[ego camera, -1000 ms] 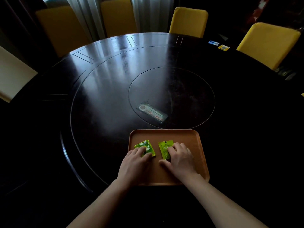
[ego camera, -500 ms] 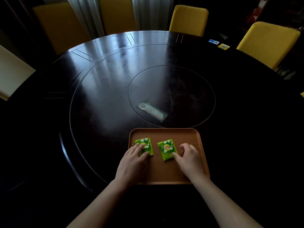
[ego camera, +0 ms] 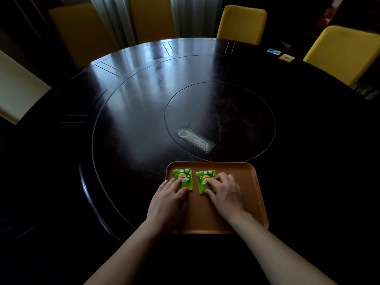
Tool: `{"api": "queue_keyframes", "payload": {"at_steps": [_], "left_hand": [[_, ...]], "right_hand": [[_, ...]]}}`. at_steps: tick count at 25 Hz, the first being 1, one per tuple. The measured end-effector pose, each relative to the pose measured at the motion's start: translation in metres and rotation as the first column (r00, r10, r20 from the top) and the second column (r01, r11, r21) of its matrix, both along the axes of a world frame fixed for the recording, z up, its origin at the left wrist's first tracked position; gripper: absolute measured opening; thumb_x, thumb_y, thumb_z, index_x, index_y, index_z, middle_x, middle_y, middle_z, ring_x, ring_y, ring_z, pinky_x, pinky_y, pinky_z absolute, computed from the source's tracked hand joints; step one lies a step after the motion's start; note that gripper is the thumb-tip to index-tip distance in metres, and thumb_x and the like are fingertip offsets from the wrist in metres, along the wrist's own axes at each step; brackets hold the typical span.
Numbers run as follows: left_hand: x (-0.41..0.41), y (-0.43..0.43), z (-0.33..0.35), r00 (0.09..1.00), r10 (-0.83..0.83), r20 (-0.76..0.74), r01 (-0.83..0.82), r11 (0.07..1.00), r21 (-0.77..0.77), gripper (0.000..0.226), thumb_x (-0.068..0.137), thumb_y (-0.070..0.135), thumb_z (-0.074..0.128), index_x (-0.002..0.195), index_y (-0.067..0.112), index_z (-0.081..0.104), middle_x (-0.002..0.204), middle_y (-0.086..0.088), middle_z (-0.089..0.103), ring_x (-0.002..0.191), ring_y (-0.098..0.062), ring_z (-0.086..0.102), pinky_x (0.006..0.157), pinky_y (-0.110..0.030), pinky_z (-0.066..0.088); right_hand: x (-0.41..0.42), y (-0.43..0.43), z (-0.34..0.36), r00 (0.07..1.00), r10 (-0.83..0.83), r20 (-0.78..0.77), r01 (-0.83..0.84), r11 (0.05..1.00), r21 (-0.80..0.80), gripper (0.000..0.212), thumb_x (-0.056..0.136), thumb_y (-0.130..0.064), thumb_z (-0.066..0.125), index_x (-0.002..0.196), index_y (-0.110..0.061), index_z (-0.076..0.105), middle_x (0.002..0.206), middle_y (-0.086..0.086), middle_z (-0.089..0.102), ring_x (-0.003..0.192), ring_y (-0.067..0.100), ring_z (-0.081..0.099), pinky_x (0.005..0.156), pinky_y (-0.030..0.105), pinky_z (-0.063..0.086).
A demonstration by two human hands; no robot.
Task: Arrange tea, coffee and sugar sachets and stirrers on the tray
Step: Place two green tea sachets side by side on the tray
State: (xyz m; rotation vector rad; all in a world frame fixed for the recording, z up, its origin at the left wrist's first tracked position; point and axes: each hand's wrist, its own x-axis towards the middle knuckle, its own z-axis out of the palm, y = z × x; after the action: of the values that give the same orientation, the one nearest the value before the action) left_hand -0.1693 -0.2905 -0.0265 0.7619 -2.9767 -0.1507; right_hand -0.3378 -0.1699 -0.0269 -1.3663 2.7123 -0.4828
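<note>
Left hand (ego camera: 167, 199) and right hand (ego camera: 225, 192) – fingers flat, gripping nothing – press one sachet each (ego camera: 182, 178) (ego camera: 205, 181) on the tray (ego camera: 253, 194). Risk: uneven pressure skews alignment.

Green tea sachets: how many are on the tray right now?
2. The left sachet lies under the left hand's fingertips, the right sachet under the right hand's, both at the orange tray's far-left end.

Two green Lipton tea sachets, left (ego camera: 182, 178) and right (ego camera: 205, 180), lie at 11 o'clock on an orange rectangular tray (ego camera: 255, 194), each pressed flat by the left hand (ego camera: 167, 204) or right hand (ego camera: 226, 194).
</note>
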Motion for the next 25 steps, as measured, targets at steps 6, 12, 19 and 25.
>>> {"api": "queue_keyframes", "payload": {"at_steps": [6, 12, 19, 25], "left_hand": [[-0.006, -0.013, -0.003, 1.000, -0.007, -0.024, 0.007, 1.000, -0.003, 0.041, 0.085, 0.039, 0.042, 0.104, 0.021, 0.074, 0.122, -0.015, 0.070, 0.116, -0.029, 0.065, 0.108, -0.050, 0.042], [-0.005, -0.020, -0.005, 1.000, -0.018, -0.021, 0.018, 1.000, 0.023, 0.045, 0.089, 0.044, 0.040, 0.118, 0.026, 0.070, 0.129, -0.014, 0.067, 0.118, -0.030, 0.064, 0.106, -0.048, 0.046], [-0.005, -0.021, -0.006, 1.000, -0.011, -0.003, 0.011, 0.999, 0.038, 0.044, 0.088, 0.044, 0.042, 0.117, 0.027, 0.070, 0.128, -0.014, 0.067, 0.119, -0.032, 0.064, 0.106, -0.048, 0.047], [-0.006, -0.020, -0.004, 1.000, 0.003, -0.010, -0.002, 1.000, 0.025, 0.043, 0.088, 0.047, 0.046, 0.114, 0.025, 0.072, 0.125, -0.014, 0.069, 0.114, -0.034, 0.065, 0.103, -0.047, 0.048]], "right_hand": [[0.002, -0.019, -0.002, 1.000, -0.023, 0.014, 0.023, 1.000, 0.000, 0.040, 0.078, -0.039, 0.077, 0.116, -0.030, 0.071, 0.100, 0.002, 0.058, 0.092, 0.025, 0.054, 0.074, 0.039, 0.048], [0.002, -0.027, -0.002, 0.999, -0.033, 0.019, 0.033, 0.999, 0.010, 0.041, 0.079, -0.041, 0.076, 0.117, -0.028, 0.070, 0.102, 0.003, 0.058, 0.094, 0.025, 0.054, 0.075, 0.039, 0.048], [0.001, -0.032, -0.001, 0.999, -0.026, 0.019, 0.025, 1.000, 0.018, 0.041, 0.080, -0.044, 0.074, 0.117, -0.029, 0.069, 0.104, 0.003, 0.058, 0.096, 0.025, 0.054, 0.076, 0.039, 0.047], [0.001, -0.032, 0.000, 0.999, -0.022, 0.045, 0.023, 1.000, -0.002, 0.040, 0.080, -0.042, 0.075, 0.117, -0.027, 0.069, 0.105, 0.003, 0.059, 0.097, 0.025, 0.054, 0.077, 0.038, 0.047]]}}
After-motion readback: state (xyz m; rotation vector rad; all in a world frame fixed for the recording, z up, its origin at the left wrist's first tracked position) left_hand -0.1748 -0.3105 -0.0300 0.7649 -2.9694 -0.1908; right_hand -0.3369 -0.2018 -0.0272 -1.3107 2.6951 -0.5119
